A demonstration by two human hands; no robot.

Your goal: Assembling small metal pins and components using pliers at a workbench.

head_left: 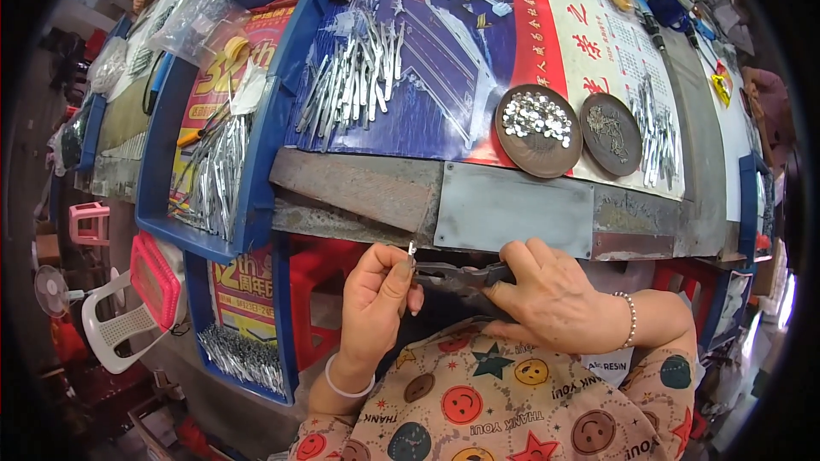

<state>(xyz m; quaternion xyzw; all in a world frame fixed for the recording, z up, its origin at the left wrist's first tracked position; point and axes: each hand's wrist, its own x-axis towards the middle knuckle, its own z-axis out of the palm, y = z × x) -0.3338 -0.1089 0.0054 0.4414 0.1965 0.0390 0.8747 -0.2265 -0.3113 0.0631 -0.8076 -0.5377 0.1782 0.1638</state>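
Near the table's front edge, my left hand (380, 290) pinches a small silvery metal strip (412, 249) between thumb and fingertips, its end pointing up. My right hand (555, 299) grips dark pliers (461, 277), whose jaws point left and meet the strip beside my left fingers. Whether the jaws are closed on the strip is too small to tell. Just beyond my hands lie a grey metal plate (512, 209) and a worn wooden board (350, 189). Farther back, one round brown dish (518, 147) holds shiny silver discs, and another (608, 162) holds tiny thin metal parts.
Loose metal strips (363, 72) lie heaped on the blue poster; more strips (656, 132) lie at the right. A blue tray (266, 141) at the left holds strips and orange-handled tools. A lower blue bin (286, 324) holds small metal parts. A red stool (309, 290) stands beneath the table.
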